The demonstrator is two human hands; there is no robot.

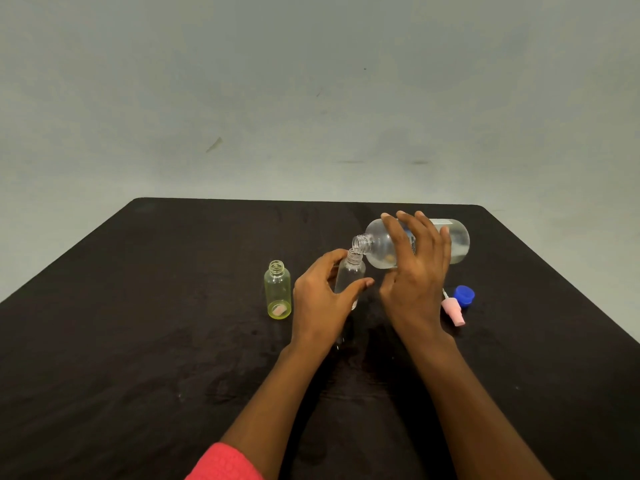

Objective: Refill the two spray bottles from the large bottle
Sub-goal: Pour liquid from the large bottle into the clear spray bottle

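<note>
Red sleeve (225, 462) nearest, on the left arm. Left hand (322, 299) wraps the clear spray bottle (349, 280); right hand (415, 271) grips the large bottle (457, 240), tipped sideways, neck at the small one's mouth. Left of the left hand, the yellow spray bottle (277, 292) stands on the bench (138, 306). Right of the right hand lie the blue cap (464, 296) and pink spray head (454, 311).

The table (138, 306) is covered in black matt cloth, faintly napped and creased. The large bottle (457, 240) is clear glossy plastic. The small clear bottle (348, 271) and the yellow bottle (277, 289) are smooth, shiny plastic. The blue cap (464, 295) and the pink spray head (453, 311) look like duller plastic. The sleeve (225, 462) is textured red cloth.
</note>
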